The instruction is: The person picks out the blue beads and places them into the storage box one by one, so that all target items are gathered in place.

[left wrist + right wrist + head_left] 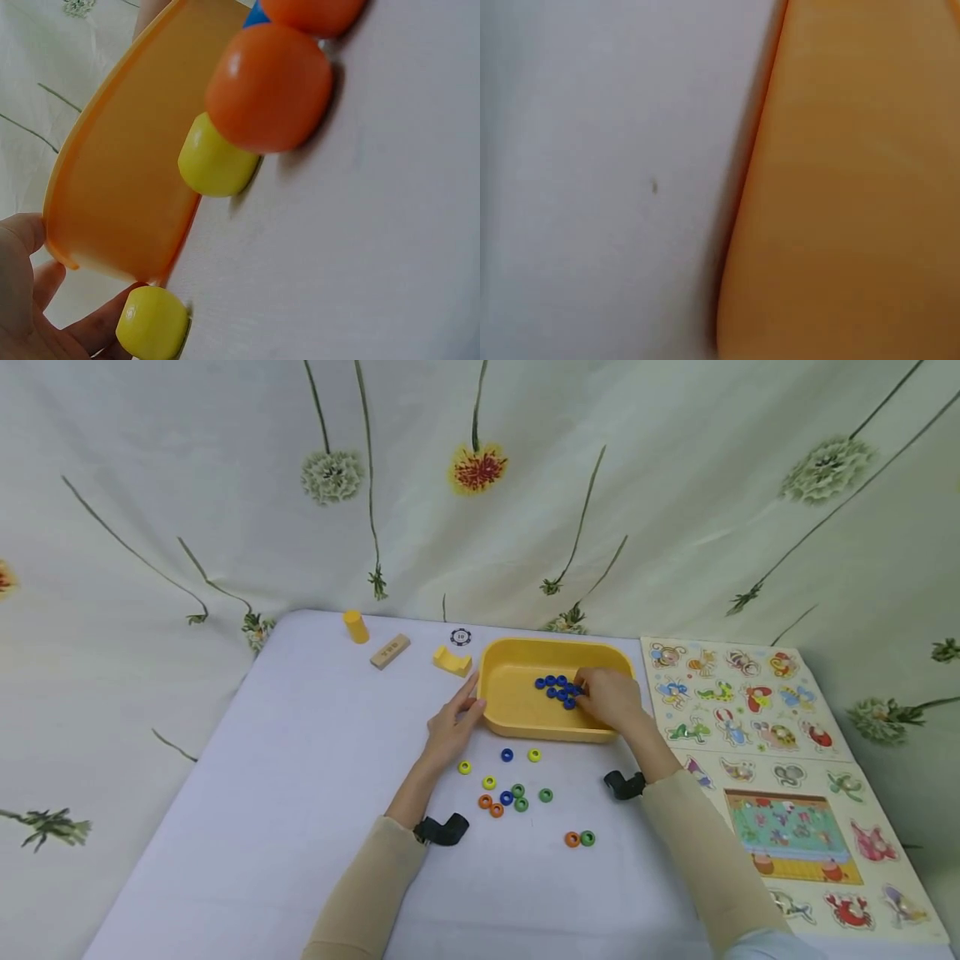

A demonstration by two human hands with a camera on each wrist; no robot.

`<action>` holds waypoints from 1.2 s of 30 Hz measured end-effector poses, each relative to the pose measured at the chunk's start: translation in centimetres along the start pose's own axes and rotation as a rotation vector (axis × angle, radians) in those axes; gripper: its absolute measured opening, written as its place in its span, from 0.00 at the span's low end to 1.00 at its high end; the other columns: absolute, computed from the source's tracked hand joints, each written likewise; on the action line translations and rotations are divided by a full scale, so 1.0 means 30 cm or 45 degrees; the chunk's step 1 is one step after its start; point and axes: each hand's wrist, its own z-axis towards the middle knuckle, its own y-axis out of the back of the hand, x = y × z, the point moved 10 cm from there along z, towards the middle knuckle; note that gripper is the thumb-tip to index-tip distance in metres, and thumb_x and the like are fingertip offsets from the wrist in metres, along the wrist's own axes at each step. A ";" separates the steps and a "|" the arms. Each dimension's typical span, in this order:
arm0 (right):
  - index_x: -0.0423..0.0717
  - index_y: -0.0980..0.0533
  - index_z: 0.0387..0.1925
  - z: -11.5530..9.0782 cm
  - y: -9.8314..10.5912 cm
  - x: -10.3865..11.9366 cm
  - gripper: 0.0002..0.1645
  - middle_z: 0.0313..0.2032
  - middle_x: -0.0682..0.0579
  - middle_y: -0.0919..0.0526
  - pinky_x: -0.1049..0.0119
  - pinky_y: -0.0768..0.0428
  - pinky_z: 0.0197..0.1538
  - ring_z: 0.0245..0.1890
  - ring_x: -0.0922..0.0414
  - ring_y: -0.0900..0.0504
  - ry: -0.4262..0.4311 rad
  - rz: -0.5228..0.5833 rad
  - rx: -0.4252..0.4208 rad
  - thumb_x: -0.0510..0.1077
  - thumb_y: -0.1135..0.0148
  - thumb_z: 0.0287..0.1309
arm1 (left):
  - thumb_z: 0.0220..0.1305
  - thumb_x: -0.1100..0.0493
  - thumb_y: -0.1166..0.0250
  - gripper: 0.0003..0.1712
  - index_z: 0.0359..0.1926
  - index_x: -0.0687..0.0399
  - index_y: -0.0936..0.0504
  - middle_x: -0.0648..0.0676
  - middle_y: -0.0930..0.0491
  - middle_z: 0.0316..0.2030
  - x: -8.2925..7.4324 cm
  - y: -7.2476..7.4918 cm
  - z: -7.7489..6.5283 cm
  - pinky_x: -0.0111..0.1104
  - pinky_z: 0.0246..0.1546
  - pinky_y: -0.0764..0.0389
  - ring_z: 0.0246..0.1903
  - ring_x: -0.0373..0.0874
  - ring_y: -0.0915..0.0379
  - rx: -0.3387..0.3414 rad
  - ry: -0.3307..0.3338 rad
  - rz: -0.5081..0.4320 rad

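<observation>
A yellow tray (517, 727) stands at the back of the table with several blue beads (562, 694) inside, towards its right half. My left hand (450, 727) touches the tray's left side. In the left wrist view, the fingers of the left hand (45, 300) are at the tray's end, near a yellow bead (154, 322). My right hand (613, 697) reaches over the front right rim, its fingertips down among the blue beads. Whether a bead is between those fingertips is hidden. The right wrist view has only the tray's outer wall (840, 195) and the tabletop.
In front of the tray lie loose yellow (489, 782), orange (485, 802), green (546, 795) and blue beads (507, 755). A yellow cylinder (356, 627), a wooden block (390, 652), a yellow notched block (452, 661) and a round chip (461, 637) sit at the back. Picture puzzle boards (757, 768) lie at right.
</observation>
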 end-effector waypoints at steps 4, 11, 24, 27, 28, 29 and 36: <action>0.47 0.23 0.36 0.002 -0.016 -0.003 0.12 0.28 0.52 0.22 0.64 0.28 0.30 0.27 0.56 0.26 -0.005 0.054 0.045 0.46 0.37 0.49 | 0.59 0.34 0.54 0.29 0.62 0.16 0.49 0.49 0.28 0.48 -0.001 -0.004 -0.002 0.58 0.57 0.57 0.55 0.49 0.41 0.002 0.006 0.005; 0.47 0.25 0.41 -0.036 0.011 -0.011 0.15 0.32 0.52 0.21 0.65 0.29 0.29 0.28 0.55 0.26 -0.031 0.206 0.019 0.47 0.38 0.50 | 0.60 0.35 0.54 0.29 0.62 0.17 0.49 0.49 0.27 0.48 -0.001 -0.012 -0.003 0.57 0.58 0.60 0.55 0.49 0.41 0.010 0.006 0.006; 0.47 0.24 0.39 -0.321 0.145 0.209 0.14 0.24 0.59 0.26 0.73 0.37 0.20 0.17 0.64 0.37 0.351 0.621 -0.400 0.45 0.35 0.48 | 0.57 0.30 0.55 0.31 0.63 0.17 0.49 0.48 0.28 0.48 0.006 0.007 0.000 0.59 0.57 0.59 0.57 0.51 0.44 0.002 0.023 0.006; 0.49 0.23 0.38 -0.370 0.113 0.290 0.13 0.24 0.63 0.26 0.75 0.37 0.20 0.17 0.66 0.37 0.424 0.624 -0.342 0.46 0.35 0.48 | 0.57 0.31 0.55 0.31 0.63 0.17 0.49 0.48 0.29 0.49 0.012 0.008 0.001 0.59 0.57 0.56 0.57 0.51 0.44 -0.002 0.045 0.011; 0.50 0.23 0.38 -0.382 0.098 0.317 0.13 0.24 0.64 0.27 0.75 0.37 0.20 0.17 0.67 0.37 0.443 0.618 -0.309 0.46 0.35 0.48 | 0.57 0.31 0.55 0.31 0.62 0.16 0.50 0.48 0.29 0.49 0.015 0.007 0.001 0.59 0.57 0.55 0.57 0.51 0.44 0.001 0.052 0.014; 0.51 0.24 0.38 -0.393 0.080 0.343 0.13 0.24 0.65 0.27 0.76 0.37 0.20 0.17 0.67 0.37 0.461 0.599 -0.274 0.47 0.35 0.48 | 0.57 0.31 0.55 0.31 0.62 0.16 0.50 0.48 0.29 0.49 0.017 0.006 0.002 0.59 0.57 0.54 0.57 0.51 0.44 0.004 0.060 0.013; 0.52 0.23 0.39 -0.416 -0.040 0.431 0.15 0.23 0.69 0.29 0.76 0.35 0.23 0.18 0.69 0.35 0.481 0.551 -0.104 0.48 0.35 0.47 | 0.57 0.30 0.55 0.31 0.62 0.17 0.49 0.48 0.28 0.48 0.007 -0.001 0.004 0.58 0.58 0.58 0.56 0.49 0.41 0.000 0.018 0.019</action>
